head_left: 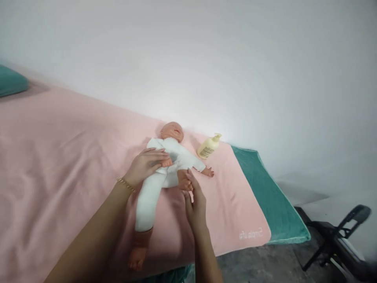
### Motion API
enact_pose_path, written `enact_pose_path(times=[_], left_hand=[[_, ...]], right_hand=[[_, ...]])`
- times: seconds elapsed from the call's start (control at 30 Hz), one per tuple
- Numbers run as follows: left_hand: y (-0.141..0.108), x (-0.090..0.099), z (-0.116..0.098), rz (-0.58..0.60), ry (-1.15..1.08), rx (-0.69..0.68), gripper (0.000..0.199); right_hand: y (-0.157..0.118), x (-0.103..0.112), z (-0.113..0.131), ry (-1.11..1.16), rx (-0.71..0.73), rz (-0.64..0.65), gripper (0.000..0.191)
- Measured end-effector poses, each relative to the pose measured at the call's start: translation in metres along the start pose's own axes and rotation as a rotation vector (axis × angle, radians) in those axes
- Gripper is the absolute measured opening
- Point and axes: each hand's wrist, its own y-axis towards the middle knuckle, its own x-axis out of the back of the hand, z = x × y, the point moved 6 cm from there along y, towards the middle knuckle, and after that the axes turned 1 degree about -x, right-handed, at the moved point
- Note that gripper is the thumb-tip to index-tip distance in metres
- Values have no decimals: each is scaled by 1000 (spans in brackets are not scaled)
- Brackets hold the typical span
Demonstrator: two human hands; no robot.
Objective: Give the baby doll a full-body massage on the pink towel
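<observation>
A baby doll (151, 194) in a white long-sleeved suit lies on its back on the pink blanket (73, 157), head towards the wall. My left hand (144, 164) lies over the doll's chest with its fingers and thumb around the doll's arm, and the doll's small hand shows at my fingertips. With its fingers and thumb, my right hand (196, 202) grips the doll's raised, bent foot (184, 181). The doll's other arm stretches out to the right, and its other leg extends towards me. A pale yellow pump bottle (208, 147) stands beside the doll's outstretched arm.
Under the blanket a green cover (262, 184) shows at the right end of the bed. A green pillow or folded cloth (11, 81) lies at the far left. The white wall (188, 59) runs along the back. On the grey floor at right stands a black folding chair (334, 236).
</observation>
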Motion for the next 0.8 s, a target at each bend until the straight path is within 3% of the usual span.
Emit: enact_pose_path(times=[0.13,0.27,0.33,0.5,0.63,0.7,0.8], left_hand=[[2,-6,-6,98,41,-65,24],[1,-1,-3,39,-66,19,21],[0,6,1,-77,-175,105,23],[-7,32,22,-502,-426,297,37],[-17,54,47,-863,-600,393,31],[-27,58,63,-1019,-738,544,23],[-40,55,80,-1146,-951,818,15]], right_hand=[[5,-1,1,13,-15,8,41],[4,1,4,42,-7,13,41],[-3,2,4,51,-6,11,41],[-40,6,6,42,-29,-53,46],[-77,6,10,2,2,-52,49],[-91,6,11,-17,40,-14,50],[-107,7,8,-60,112,59,51]])
